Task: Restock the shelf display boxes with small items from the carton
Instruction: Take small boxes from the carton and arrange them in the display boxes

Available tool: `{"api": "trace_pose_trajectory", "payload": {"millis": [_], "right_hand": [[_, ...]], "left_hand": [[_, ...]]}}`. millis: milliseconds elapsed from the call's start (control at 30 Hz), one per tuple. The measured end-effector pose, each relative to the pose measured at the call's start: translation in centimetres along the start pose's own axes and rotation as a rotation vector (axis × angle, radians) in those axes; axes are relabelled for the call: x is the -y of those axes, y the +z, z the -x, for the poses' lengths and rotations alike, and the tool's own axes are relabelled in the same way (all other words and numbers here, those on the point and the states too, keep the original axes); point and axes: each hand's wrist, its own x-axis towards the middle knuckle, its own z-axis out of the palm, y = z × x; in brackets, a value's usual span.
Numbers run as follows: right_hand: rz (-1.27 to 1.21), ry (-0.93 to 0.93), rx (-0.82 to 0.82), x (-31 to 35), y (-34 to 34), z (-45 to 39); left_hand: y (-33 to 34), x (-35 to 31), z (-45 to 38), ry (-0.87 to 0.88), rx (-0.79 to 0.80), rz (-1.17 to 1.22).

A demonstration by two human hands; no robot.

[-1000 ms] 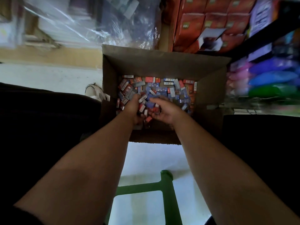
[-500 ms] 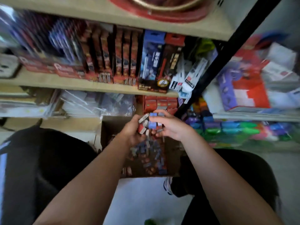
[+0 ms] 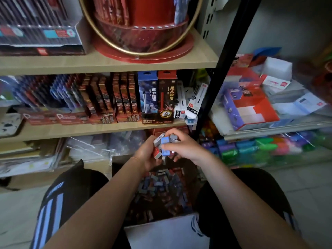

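Both hands meet at center: left hand (image 3: 147, 155) cups, right hand (image 3: 181, 146) curls over, together gripping a clutch of small boxes (image 3: 165, 146). Shelf display boxes (image 3: 125, 99) stand at 11 o'clock; the carton (image 3: 161, 191) lies at 6 o'clock.

Round red display stand (image 3: 143, 44) on top shelf; black upright post (image 3: 222, 72) beside it

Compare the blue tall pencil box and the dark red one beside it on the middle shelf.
The blue pencil box has a blue hang tab and blue artwork; the dark red pencil box has a red tab and dark, reddish artwork. The blue one stands left of the red one. Both stand upright, the same height, touching, in one display tray.
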Motion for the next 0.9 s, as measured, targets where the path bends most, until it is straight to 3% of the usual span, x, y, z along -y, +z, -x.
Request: {"api": "trace_pose_trajectory", "payload": {"millis": [400, 600, 733, 900], "right_hand": [[-0.153, 0.051, -0.086, -0.5, -0.9, -0.7], [-0.156, -0.025, -0.09, 0.7, -1.9, 0.1], [-0.068, -0.059, -0.071, 1.2, -2.1, 0.8], [-0.163, -0.045, -0.08, 1.5, -2.1, 0.9]], "left_hand": [[0.2, 0.0, 0.4, 0.082, 0.079, -0.032], [0.4, 0.6, 0.7, 0.022, 0.173, 0.07], [0.8, 0.2, 1.0, 0.084, 0.252, 0.093], [0.7, 0.2, 0.9, 0.198, 0.266, -0.01]]}}
